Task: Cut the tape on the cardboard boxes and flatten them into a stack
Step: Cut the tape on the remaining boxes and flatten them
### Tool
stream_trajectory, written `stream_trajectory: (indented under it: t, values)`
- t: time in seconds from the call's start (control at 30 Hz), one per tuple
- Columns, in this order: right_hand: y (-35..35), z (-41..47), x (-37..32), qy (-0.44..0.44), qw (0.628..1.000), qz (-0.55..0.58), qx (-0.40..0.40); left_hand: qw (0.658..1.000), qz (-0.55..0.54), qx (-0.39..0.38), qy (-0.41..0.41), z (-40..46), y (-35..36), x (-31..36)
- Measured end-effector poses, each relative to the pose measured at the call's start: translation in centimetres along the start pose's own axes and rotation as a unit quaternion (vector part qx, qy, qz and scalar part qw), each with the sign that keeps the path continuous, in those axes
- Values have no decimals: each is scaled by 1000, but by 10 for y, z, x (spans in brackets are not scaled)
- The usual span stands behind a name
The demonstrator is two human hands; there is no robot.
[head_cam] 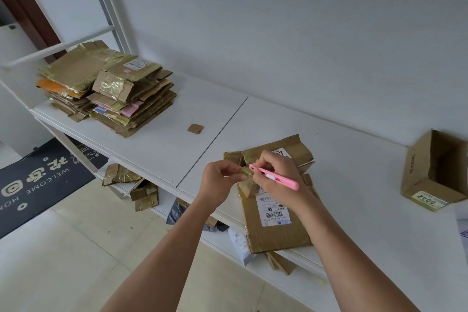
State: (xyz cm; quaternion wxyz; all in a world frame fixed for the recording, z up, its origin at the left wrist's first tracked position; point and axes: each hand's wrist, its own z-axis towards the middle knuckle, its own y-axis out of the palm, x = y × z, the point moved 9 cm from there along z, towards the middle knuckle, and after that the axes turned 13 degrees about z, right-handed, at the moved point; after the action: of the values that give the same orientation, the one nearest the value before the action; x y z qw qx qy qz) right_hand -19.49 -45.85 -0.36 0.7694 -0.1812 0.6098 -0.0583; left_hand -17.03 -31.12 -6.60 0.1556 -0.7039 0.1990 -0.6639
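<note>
Two hands (222,177) (273,172) are curled over a light, stiff taped box (276,225), fingers pinching its tape flap (246,172) and a pink cutter (274,177).

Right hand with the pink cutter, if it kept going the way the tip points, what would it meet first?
Probably the left hand: the pink cutter in the right hand points at its fingertips, which pinch a tape scrap.

I see a white shelf top (253,119) carrying a stack of flattened boxes (109,86) at left, a small cardboard scrap (195,128), a taped flattened box (276,220) overhanging the front edge, and an open box (434,172) at right.
</note>
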Motion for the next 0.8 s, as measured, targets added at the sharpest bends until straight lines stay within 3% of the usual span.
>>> stream_trajectory:
  t: [0.33,0.57,0.8]
  values:
    - [-8,3,7,41,998,37,12,1000,2,-4,0,3,1,0]
    - [-21,-6,15,61,988,120,73,998,-20,-67,0,-1,13,9]
    - [-14,-6,13,68,987,132,55,997,-33,-62,-20,2,7,10]
